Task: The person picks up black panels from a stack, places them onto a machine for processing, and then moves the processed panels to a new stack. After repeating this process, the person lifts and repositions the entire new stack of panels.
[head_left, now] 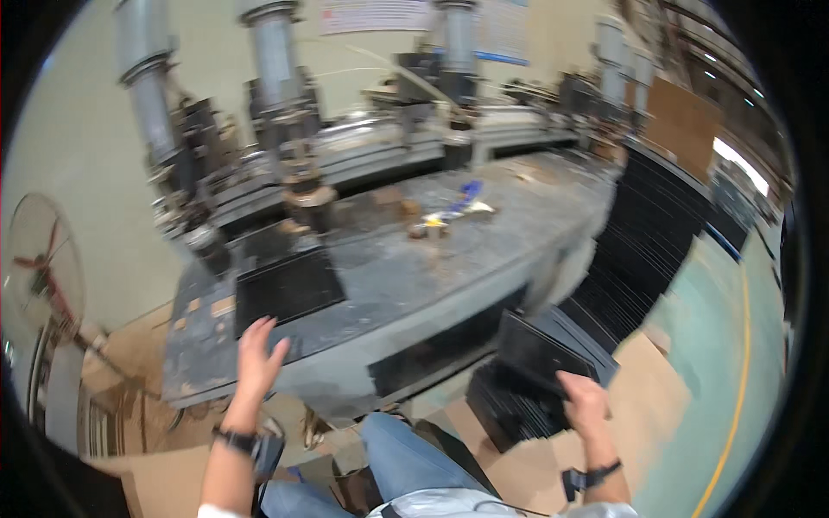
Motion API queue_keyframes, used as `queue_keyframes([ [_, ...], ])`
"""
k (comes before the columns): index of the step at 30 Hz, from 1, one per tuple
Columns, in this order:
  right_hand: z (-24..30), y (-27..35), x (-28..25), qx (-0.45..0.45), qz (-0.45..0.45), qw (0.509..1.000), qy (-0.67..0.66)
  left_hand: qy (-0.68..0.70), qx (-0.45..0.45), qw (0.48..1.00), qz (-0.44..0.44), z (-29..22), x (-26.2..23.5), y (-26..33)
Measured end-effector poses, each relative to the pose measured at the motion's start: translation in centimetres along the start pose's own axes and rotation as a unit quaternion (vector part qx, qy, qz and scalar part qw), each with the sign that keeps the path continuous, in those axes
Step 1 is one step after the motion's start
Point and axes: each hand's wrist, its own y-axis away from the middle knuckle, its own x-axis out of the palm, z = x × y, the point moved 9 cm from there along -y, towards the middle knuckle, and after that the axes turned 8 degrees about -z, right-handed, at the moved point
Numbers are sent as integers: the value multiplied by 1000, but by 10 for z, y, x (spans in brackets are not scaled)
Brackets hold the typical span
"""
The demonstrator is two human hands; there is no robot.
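A thin black panel (540, 352) was gripped at its near edge by the right hand (584, 402), lifted off a stack of panels (505, 404) on the floor beside the workbench (414, 276). The left hand (257, 358) was held open and empty near the bench edge. The panel was judged stiff, light and smooth, best grasped along 1 edge.

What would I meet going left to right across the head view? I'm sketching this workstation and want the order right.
Fan → left hand → black panel on the bench → small clutter on the bench → black panel held by the right hand → tall stack of black panels → yellow floor line.
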Motion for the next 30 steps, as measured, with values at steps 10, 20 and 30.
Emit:
queue_keyframes([
  [10,183,-147,14,-254,-100,944,-186,-173,73,982,31,28,64,2],
  [20,344,-207,240,-403,7,897,-183,-230,224,946,-48,-31,-145,207],
  [30,364,-228,304,-347,162,898,-218,-584,-62,799,-127,-51,-368,341],
])
